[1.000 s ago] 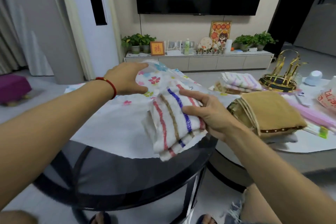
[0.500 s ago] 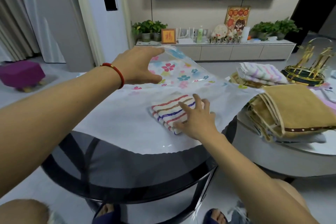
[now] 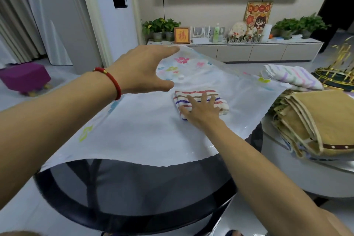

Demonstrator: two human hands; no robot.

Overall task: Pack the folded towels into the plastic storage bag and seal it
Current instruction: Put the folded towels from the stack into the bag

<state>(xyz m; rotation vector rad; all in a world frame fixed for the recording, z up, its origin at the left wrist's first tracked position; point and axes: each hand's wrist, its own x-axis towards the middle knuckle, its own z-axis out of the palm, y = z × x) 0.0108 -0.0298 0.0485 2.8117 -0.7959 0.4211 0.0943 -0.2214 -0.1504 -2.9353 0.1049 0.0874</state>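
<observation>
The plastic storage bag [image 3: 134, 130], white with printed flowers, lies across a round black glass table [image 3: 153, 188], its mouth facing right. My left hand [image 3: 141, 71] is spread with straight fingers at the raised edge of the bag's clear upper layer and keeps it lifted. A folded white towel with red, blue and brown stripes [image 3: 197, 95] lies on the bag's lower layer, under the lifted layer. On it my right hand [image 3: 201, 115] presses flat, fingers straight.
A stack of folded tan towels [image 3: 316, 120] and a folded pastel-striped towel [image 3: 293, 76] sit on a white table [image 3: 287, 178] to the right. A gold rack [image 3: 341, 74] stands behind them. A purple stool [image 3: 24, 76] is on the floor at far left.
My right hand carried the striped towel down from the air and laid it flat inside the bag, then slid it deeper. My left hand went from gripping the bag's edge to a spread hold.
</observation>
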